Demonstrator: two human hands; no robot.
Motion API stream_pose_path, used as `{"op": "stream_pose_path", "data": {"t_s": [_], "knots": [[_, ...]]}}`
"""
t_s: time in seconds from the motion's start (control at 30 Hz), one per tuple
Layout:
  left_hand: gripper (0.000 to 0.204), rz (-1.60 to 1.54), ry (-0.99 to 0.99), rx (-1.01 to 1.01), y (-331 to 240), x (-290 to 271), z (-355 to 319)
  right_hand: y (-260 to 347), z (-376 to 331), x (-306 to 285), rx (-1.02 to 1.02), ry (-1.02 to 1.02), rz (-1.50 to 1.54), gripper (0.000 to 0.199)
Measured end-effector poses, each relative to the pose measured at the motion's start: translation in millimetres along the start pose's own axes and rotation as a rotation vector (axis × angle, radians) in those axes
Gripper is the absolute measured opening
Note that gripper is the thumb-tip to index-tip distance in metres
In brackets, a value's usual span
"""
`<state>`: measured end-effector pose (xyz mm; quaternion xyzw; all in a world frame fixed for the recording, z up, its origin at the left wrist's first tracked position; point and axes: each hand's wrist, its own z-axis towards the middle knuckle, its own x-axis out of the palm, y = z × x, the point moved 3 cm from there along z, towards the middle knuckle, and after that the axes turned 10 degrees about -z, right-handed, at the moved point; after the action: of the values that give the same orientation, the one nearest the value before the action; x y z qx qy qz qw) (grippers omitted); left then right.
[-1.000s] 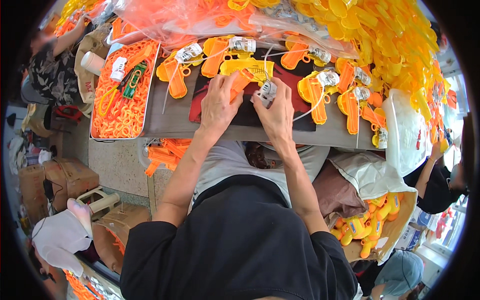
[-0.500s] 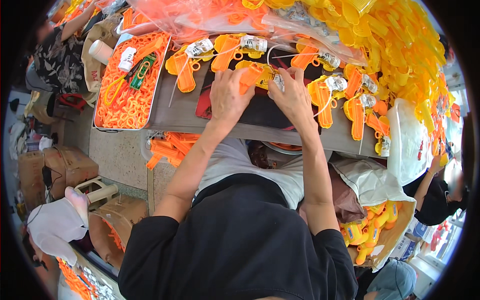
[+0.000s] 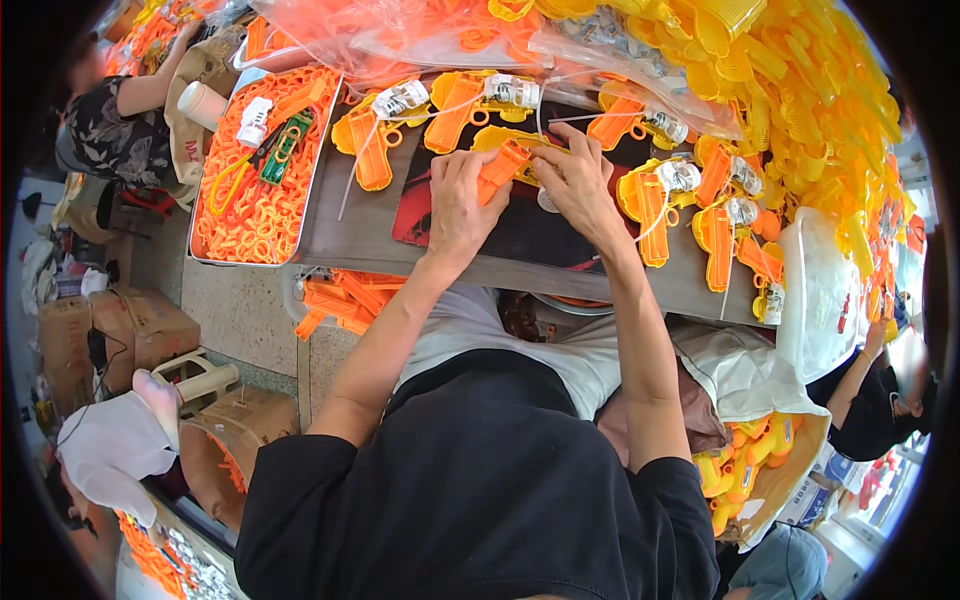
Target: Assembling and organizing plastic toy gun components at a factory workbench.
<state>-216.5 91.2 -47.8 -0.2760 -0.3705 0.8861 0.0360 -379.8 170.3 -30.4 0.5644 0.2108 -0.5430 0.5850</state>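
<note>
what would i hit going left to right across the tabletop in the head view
Metal tray of orange rings → leftmost yellow-and-orange toy piece → left hand → orange toy part it holds → right hand → translucent white container.

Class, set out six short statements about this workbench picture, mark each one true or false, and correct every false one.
1. The left hand holds an orange piece, with the right hand close by. True.
2. A tray heaped with small orange parts lies left of both hands. True.
3. The tray has only orange things in it. False: a green object and a white piece also lie there.
4. All the loose parts in view are orange. False: a big heap of yellow parts fills the upper right.
5. A white cup is just left of the tray. True.
6. The right hand rests in the lap. False: it is over the table.
</note>
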Motion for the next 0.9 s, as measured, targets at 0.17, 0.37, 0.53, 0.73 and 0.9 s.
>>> {"op": "stream_pose_path", "data": {"t_s": [0.17, 0.37, 0.53, 0.73, 0.9], "knots": [[0.05, -0.002, -0.003, -0.013, 2, 1, 0, 11, 1, -9, -0.02, -0.092, -0.085, 0.027], [0.048, 0.009, -0.003, 0.0, 2, 1, 5, -3, 16, -2, -0.01, 0.147, 0.029, 0.026], [0.048, 0.01, 0.024, 0.003, 2, -1, 3, 9, 16, -10, -0.103, -0.034, -0.087, 0.026], [0.046, 0.003, 0.014, 0.004, 5, 0, 1, -5, 31, 2, -0.035, 0.229, 0.08, 0.028], [0.044, -0.073, 0.051, -0.022, 8, -7, 4, -8, 0, -6, -0.003, 0.025, -0.034, 0.032]]}}
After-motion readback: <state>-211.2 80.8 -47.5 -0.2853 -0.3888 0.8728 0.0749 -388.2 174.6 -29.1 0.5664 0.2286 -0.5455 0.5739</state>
